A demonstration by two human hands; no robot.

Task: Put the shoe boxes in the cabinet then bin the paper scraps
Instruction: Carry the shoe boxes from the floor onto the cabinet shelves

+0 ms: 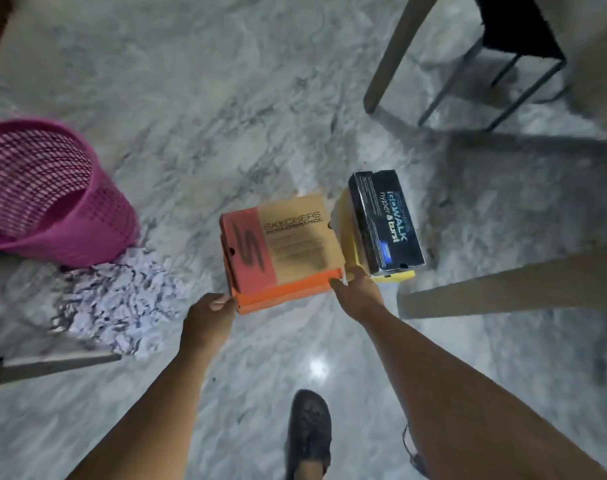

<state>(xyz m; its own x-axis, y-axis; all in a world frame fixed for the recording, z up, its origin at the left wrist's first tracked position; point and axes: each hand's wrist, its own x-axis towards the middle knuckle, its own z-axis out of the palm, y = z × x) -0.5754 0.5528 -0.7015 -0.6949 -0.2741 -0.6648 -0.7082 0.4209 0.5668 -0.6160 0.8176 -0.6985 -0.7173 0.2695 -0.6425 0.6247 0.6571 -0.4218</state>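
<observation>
Floor (198, 98) of grey-veined marble fills your view, glossy enough to throw back a bright spot of light between your forearms. At the far left stands a pink mesh bin (49, 199), upright with its open mouth tilted toward you. Just beside its base, nearer you, lies a loose heap of white paper scraps (111, 303), spread over the floor and touching the bin's foot; a pale furniture leg (59, 363) crosses the floor at the heap's near edge.

Your left hand (208, 315) is closed on the near left corner of the orange shoe box (281, 244), thumb on top and fingers underneath. That box carries a tan and coral lid printed with a large S and the Skechers name, and it sits in the middle of the view, gripped by both hands; you cannot tell whether it is clear of the floor. Your right hand (359, 289) is wrapped round the box's near right corner.

Just to the right, a black shoe box (386, 221) rests on top of a yellow box (350, 233), close beside the orange one. Pale desk legs (395, 53) and a dark metal frame (496, 88) stand further right. Your dark shoe (310, 431) shows at the bottom
</observation>
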